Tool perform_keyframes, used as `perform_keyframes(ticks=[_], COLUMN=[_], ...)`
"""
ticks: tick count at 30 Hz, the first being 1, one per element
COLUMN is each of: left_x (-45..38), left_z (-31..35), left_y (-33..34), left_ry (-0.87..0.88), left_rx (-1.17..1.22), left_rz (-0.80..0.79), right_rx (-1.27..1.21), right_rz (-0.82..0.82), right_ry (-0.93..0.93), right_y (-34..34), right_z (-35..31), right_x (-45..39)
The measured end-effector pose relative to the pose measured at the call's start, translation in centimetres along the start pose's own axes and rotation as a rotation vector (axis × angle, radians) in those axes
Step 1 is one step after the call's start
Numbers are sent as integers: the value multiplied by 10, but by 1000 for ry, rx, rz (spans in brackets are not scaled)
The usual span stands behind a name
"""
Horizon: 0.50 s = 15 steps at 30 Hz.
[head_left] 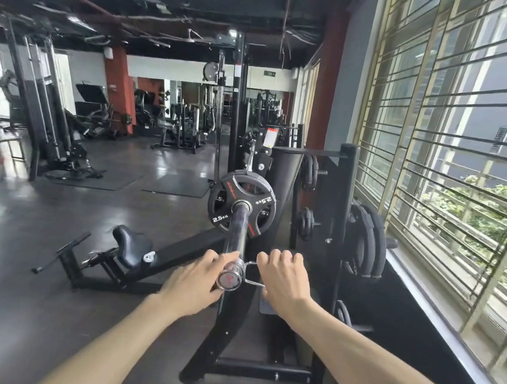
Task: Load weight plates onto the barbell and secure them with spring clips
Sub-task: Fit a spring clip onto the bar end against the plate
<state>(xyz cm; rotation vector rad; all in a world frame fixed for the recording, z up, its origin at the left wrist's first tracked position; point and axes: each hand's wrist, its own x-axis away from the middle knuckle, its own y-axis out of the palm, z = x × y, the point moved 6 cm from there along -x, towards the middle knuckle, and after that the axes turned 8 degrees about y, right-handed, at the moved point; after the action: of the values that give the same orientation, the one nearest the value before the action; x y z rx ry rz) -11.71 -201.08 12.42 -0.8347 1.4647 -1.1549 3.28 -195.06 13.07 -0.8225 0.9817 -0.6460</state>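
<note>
A 2.5 kg plate (242,204) sits on the barbell sleeve (235,233); the spring clip (242,269) is only at the sleeve's tip, right hand (282,281) fingers curled on its handles, left hand (194,279) seemingly gripping the end; sliding it in remains.

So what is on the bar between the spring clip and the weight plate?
Nothing: the head view shows bare barbell sleeve between spring clip and plate.

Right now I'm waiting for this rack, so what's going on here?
A person is fitting a spring clip onto the near end of the barbell sleeve. The right hand grips the clip's wire handles; the left hand holds the sleeve's end. A 2.5 kg plate already sits farther up the sleeve, with bare sleeve between it and the clip.
</note>
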Motion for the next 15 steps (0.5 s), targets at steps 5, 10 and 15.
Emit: perform_keyframes(ticks=[5, 10, 15], left_x=[3, 0, 6], left_z=[1, 2, 11], left_y=[-14, -1, 28], left_ry=[-339, -715, -809], left_rx=[870, 1080, 1329], left_rz=[-215, -48, -268], right_rx=[-390, -1286, -1908], right_rz=[-210, -615, -1171], right_ry=[1, 834, 1159], right_y=[-26, 9, 31], right_z=[18, 61, 30], right_x=[0, 15, 53])
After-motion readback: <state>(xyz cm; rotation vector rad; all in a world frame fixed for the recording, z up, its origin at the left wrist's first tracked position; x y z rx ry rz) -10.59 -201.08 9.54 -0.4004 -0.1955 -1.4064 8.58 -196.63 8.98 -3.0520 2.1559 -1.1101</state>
